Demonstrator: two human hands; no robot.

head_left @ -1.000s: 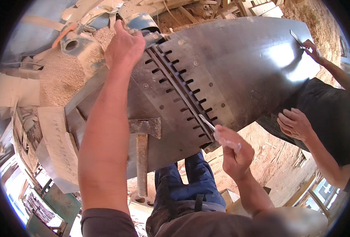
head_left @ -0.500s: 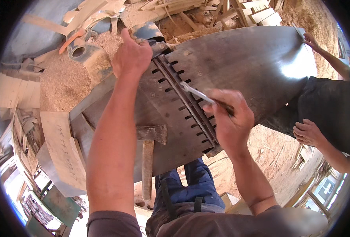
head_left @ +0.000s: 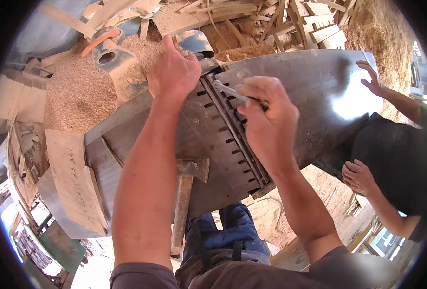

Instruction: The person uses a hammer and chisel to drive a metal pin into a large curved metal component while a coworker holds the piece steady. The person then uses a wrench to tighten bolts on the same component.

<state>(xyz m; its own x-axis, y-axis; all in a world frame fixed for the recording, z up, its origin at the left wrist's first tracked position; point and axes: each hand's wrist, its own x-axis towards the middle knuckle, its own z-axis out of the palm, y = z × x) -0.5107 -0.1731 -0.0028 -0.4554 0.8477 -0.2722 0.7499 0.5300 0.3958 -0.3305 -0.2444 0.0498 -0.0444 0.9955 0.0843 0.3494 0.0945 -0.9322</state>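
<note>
A thin metal tool (head_left: 230,91) is pinched in the closed fingers of the right hand (head_left: 266,123), its tip laid at the far end of the slotted cutter gap (head_left: 232,139) in the grey metal table (head_left: 300,91). Just left of that grip, the left hand (head_left: 174,73) is pressed flat on the table's far edge, fingers closed on nothing. Nearer than the grip, a hammer (head_left: 183,202) is seen lying on the table, its handle overhanging the near edge. Bare metal is left to the right of the grip as far as another person's hand (head_left: 371,77) on the far right edge. Sawdust (head_left: 78,91) and wood offcuts (head_left: 290,19) are heaped beyond the far edge.
</note>
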